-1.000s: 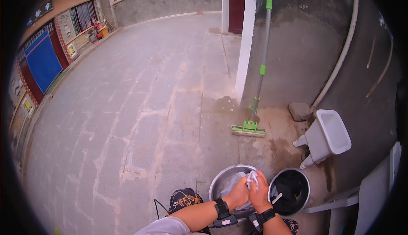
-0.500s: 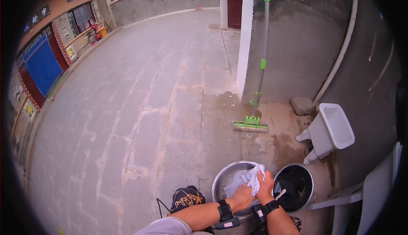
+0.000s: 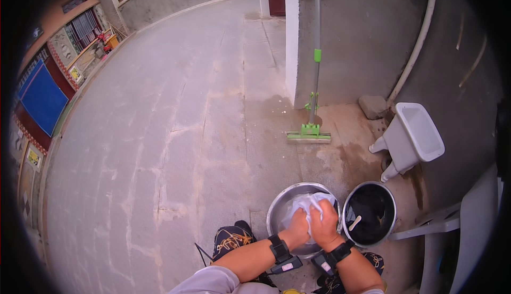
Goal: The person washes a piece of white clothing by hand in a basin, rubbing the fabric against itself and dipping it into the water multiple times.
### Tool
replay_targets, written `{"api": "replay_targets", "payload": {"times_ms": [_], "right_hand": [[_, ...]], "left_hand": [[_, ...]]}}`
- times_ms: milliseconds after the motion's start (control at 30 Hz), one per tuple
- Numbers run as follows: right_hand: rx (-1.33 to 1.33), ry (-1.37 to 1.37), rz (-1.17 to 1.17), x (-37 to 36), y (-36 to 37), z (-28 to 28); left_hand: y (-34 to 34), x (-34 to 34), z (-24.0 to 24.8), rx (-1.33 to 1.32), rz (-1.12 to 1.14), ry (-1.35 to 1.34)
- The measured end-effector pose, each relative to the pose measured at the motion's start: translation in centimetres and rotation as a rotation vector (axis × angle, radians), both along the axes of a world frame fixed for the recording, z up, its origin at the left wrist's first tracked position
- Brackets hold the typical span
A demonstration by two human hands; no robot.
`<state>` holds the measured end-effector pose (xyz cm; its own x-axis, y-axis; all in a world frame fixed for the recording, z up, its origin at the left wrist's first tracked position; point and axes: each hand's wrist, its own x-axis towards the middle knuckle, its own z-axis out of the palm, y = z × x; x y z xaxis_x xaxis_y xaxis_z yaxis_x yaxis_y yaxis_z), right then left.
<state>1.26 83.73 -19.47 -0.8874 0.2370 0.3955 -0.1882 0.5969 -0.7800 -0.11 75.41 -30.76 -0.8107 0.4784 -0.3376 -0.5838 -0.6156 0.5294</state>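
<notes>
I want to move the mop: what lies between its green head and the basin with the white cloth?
In the head view, only bare paved ground lies between the mop head and the basin.

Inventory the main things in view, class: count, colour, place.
larger basin: 1, silver, lower middle
smaller basin: 1, silver, right of it
dark items: uncounted, black, inside smaller basin
white cloth: 1, white, over larger basin
stick: 1, cream, at smaller basin
mop: 1, green-grey, beyond basins
legged tub: 1, white, right
stone: 1, grey, behind tub
pipe: 1, whitish, upper right
hanging sheet: 1, blue, left
wristbands: 2, black, lower middle
left hand: 1, bare, gripping cloth
right hand: 1, bare, gripping cloth
</notes>
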Motion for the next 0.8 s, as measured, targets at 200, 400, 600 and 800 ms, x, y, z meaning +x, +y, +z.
{"api": "replay_targets", "payload": {"times_ms": [200,400,600,800], "right_hand": [[0.120,0.096,0.110,-0.7,3.6,-3.7],[-0.053,0.096,0.169,0.9,-0.5,-0.1],[0.008,-0.147,-0.102,-1.9,5.2,-5.5],[-0.107,0.110,0.196,1.9,-0.8,0.6]], "left_hand": [[1.4,1.3,2.6,-0.011,-0.107,0.233],[-1.1,-0.1,4.0,-0.573,-0.251,0.643],[2.4,2.8,3.4,-0.058,-0.101,-0.039],[-1.5,-0.7,1.2,0.163,-0.148,-0.001]]}}
